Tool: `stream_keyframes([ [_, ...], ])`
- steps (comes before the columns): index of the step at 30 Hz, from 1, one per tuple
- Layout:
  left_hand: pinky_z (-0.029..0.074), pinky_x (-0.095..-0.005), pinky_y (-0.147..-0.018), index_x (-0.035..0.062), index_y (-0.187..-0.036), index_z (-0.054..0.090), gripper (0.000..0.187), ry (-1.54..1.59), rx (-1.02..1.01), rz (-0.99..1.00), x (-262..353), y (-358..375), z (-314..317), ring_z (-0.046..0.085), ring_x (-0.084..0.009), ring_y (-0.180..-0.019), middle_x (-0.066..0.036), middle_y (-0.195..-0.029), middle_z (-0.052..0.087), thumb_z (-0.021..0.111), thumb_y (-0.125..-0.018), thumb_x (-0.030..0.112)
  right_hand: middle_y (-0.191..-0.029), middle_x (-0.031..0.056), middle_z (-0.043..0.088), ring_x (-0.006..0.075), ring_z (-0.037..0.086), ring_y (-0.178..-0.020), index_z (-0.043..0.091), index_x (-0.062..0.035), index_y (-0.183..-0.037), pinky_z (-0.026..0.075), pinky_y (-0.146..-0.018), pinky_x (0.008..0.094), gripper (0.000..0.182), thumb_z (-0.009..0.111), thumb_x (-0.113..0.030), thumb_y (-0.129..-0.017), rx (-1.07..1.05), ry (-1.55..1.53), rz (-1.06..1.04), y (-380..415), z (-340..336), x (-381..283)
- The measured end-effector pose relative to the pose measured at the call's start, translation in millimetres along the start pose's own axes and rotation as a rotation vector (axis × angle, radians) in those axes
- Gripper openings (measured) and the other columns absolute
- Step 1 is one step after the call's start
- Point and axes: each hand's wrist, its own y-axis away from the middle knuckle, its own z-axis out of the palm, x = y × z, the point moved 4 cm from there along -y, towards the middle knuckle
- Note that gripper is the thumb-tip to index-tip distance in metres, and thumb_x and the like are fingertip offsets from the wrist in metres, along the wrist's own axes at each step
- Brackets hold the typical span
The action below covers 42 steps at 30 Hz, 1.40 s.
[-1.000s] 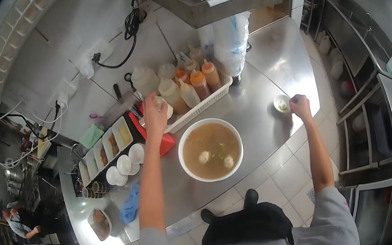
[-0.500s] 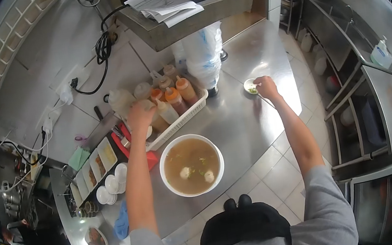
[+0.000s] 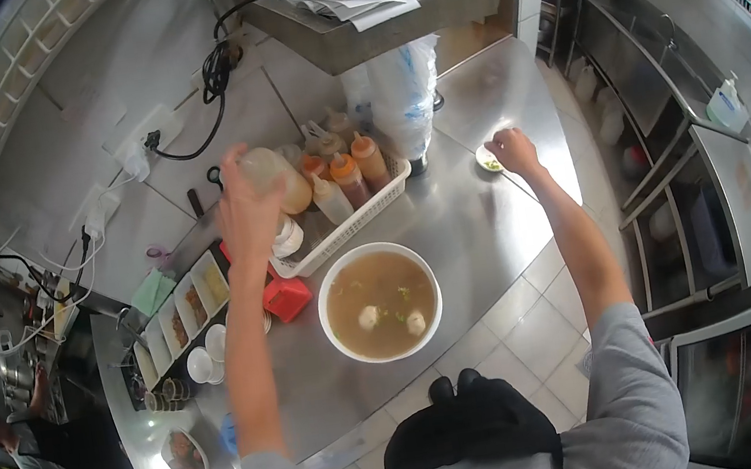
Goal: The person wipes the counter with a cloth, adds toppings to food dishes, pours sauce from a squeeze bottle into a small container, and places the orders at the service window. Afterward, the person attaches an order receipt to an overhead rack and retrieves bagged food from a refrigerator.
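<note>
The steel counter [image 3: 480, 229] carries a soup bowl [image 3: 379, 301] just below the left grip [image 3: 248, 216], which wraps a squeeze bottle [image 3: 277, 179] lifted above its white basket [image 3: 350, 224]. Right grip [image 3: 513, 150] pinches at a small dish [image 3: 487, 161]. Seasoning seems underway; next, tilting the bottle over the soup.

Large bowl [image 3: 372, 252]: white, holding light brown broth with pale balls and green flecks.
Squeeze bottle [image 3: 277, 179] in the left hand [image 3: 248, 216]: translucent, yellowish-amber contents, white cap.
Bottles in the basket [image 3: 350, 177]: orange and reddish-brown contents, pale caps.
Basket [image 3: 346, 231]: white lattice pattern.
Small dish [image 3: 488, 160] at the right hand [image 3: 514, 151]: white, green and pale contents.
Box [image 3: 287, 298] beside the bowl: red.
Counter [image 3: 480, 229]: grey brushed steel.
Sleeves [image 3: 629, 400]: light grey.
Apron [image 3: 471, 437]: black.
Cloth [image 3: 229, 435] at the counter edge: blue.
Floor tiles [image 3: 551, 325]: pale grey-white, dark grout grid.
Cables [image 3: 213, 70] on the wall: black.
</note>
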Motion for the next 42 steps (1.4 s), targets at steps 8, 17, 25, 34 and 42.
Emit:
stream_keyframes([
  [8, 0.05, -0.0229, -0.061, 0.0072, -0.117, 0.038, 0.055, 0.493, -0.241, 0.149, 92.1, 33.0, -0.9, 0.063, -0.0128, -0.078, -0.01, -0.1, 0.061, 0.071, -0.074, 0.01, -0.113, 0.0141, 0.056, 0.0275, 0.054, -0.102, 0.054, -0.0094, -0.119, 0.044, -0.085, 0.0365, 0.058, 0.072, -0.035, -0.07, -0.209, -0.497, -0.248, 32.4, -51.7, -48.3],
  [17, 0.05, -0.0243, -0.069, 0.004, -0.114, 0.034, 0.049, 0.782, -0.611, 0.207, 205.8, 34.8, 139.3, 0.061, -0.015, -0.087, -0.012, -0.102, 0.059, 0.067, -0.078, 0.007, -0.119, 0.0169, 0.049, 0.0228, 0.052, -0.104, 0.03, -0.0017, -0.131, 0.044, -0.086, 0.0325, 0.092, 0.082, -0.026, -0.059, -0.337, -0.93, -0.301, 88.6, -99.2, -51.7],
  [25, 0.05, -0.0315, -0.075, 0.0054, -0.117, 0.037, 0.059, 0.666, -0.505, 0.338, 272.0, 35.7, 241.8, 0.063, -0.0247, -0.088, -0.014, -0.102, 0.061, 0.07, -0.076, 0.032, -0.106, 0.0134, 0.053, 0.0211, 0.055, -0.096, 0.035, -0.0018, -0.126, 0.046, -0.078, 0.0328, 0.072, 0.07, -0.013, -0.064, -0.205, -1.052, -0.192, 64.4, -93.4, 58.5],
  [34, 0.05, -0.0284, -0.074, 0.0062, -0.113, 0.037, 0.053, 0.706, -0.596, 0.248, 300.1, 12.6, 252.6, 0.063, -0.0192, -0.087, -0.015, -0.102, 0.061, 0.07, -0.077, 0.028, -0.1, 0.0138, 0.056, 0.023, 0.058, -0.092, 0.035, -0.0013, -0.123, 0.048, -0.077, 0.0343, 0.072, 0.072, -0.017, -0.064, -0.209, -1.017, -0.152, 30.3, -118.4, 72.9],
  [42, 0.05, -0.0268, -0.068, 0.008, -0.114, 0.035, 0.057, 1.015, -0.597, -0.025, 240.5, 38.7, 320.1, 0.063, -0.0183, -0.083, -0.02, -0.106, 0.058, 0.073, -0.075, 0.025, -0.107, 0.0189, 0.055, 0.0346, 0.055, -0.098, 0.036, -0.0033, -0.124, 0.045, -0.084, 0.0402, 0.077, 0.071, -0.021, -0.058, -0.392, -0.572, -0.239, 2.5, -85.6, 106.0],
])
